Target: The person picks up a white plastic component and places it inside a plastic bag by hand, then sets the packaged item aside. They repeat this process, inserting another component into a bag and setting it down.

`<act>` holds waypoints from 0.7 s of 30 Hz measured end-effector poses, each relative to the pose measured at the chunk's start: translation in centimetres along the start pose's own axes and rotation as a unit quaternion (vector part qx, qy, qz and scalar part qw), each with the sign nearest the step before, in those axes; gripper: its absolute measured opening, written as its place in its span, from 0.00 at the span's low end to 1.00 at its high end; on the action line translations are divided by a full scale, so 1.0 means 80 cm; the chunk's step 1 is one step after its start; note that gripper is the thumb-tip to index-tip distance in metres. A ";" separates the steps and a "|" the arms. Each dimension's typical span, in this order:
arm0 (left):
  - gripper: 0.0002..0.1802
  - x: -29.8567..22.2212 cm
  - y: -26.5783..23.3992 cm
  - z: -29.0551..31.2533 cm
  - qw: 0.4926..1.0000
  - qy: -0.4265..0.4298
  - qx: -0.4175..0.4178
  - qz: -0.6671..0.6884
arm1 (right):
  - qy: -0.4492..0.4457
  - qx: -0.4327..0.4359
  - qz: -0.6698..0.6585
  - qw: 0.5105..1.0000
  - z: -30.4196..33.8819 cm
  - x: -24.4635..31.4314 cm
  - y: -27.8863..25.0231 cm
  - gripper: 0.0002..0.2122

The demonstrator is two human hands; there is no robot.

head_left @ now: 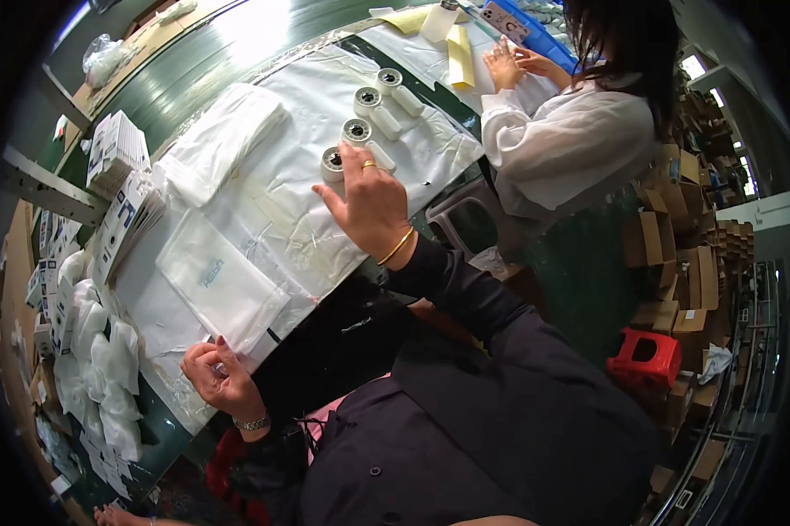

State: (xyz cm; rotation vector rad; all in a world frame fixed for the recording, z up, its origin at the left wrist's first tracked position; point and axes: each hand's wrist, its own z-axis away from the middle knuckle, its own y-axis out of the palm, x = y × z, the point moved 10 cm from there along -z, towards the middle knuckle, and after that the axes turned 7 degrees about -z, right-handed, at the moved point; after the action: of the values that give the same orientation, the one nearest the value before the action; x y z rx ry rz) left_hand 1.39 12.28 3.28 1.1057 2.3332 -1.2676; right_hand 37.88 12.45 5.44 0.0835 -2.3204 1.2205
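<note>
My right hand (373, 197) reaches over the nearest of several white round-headed handled devices (332, 164), its fingers stretched out and its thumb spread apart. The device's dark-centred head shows between thumb and fingers; its handle is hidden under the hand. Similar devices (367, 97) lie in a row beyond it, handles toward the right. At the table's near edge, my left hand (219, 381) has curled fingers, beside the lower corner of a clear plastic bag (224, 280) with blue print. Whatever those fingers pinch, if anything, is too small to make out.
A stack of clear plastic bags (224, 136) lies on the white-covered table (298, 92). Printed white cartons (119, 153) and filled white bags (106, 359) line the left side. At upper right a co-worker (570, 131) works near a blue crate (535, 31). A red stool (644, 358) stands right.
</note>
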 end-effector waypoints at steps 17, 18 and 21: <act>0.11 -0.007 0.007 -0.004 1.000 -0.011 -0.001 -0.002 | -0.027 0.085 -0.032 0.996 0.026 0.034 0.025 0.29; 0.11 -0.007 0.008 -0.004 1.000 -0.014 0.003 -0.005 | -0.074 0.089 -0.067 0.991 0.035 0.049 0.023 0.28; 0.11 -0.006 0.007 -0.004 1.000 -0.015 0.001 -0.006 | -0.168 0.097 -0.140 0.971 0.064 0.081 0.018 0.26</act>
State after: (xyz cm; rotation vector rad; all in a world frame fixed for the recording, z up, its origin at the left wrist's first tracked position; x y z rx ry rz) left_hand 2.13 12.46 3.39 1.0676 2.3217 -1.2815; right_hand 29.73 10.46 4.99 0.7120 -2.3503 1.3631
